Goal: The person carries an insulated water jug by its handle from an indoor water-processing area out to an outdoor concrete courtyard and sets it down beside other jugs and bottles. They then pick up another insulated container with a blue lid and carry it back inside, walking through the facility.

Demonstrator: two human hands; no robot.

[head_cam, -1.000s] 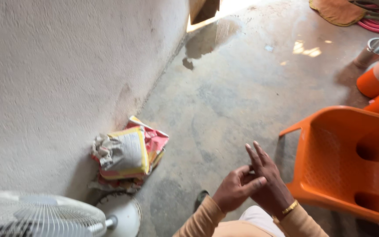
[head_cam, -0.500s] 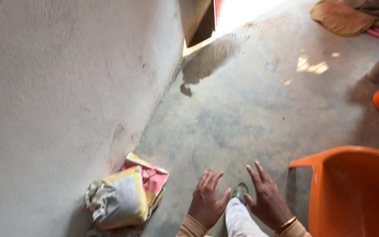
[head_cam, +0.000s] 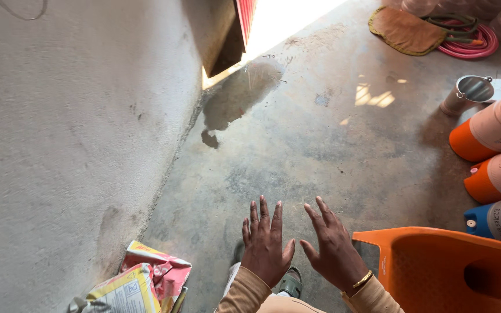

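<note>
My left hand (head_cam: 265,243) is held out flat, palm down, fingers spread, over the concrete floor (head_cam: 297,150) and holds nothing. My right hand (head_cam: 334,249) hovers beside it, also spread and empty, with a gold bangle at the wrist. Both wear tan sleeves. Below the hands my foot in a grey-green sandal (head_cam: 288,282) shows. An orange plastic chair (head_cam: 447,269) stands just right of my right hand.
A plastered wall (head_cam: 71,133) runs along the left, with crumpled sacks (head_cam: 137,284) at its foot. A wet patch (head_cam: 236,98) lies near a sunlit doorway. Orange, white and blue jugs (head_cam: 494,168), a steel cup (head_cam: 471,93), a pink hose (head_cam: 465,37) and a brown cloth (head_cam: 404,29) lie right.
My hands came apart from a clasped pose and now spread flat side by side. The view tilted up and forward, so the fan dropped out of sight and the jugs came in.
</note>
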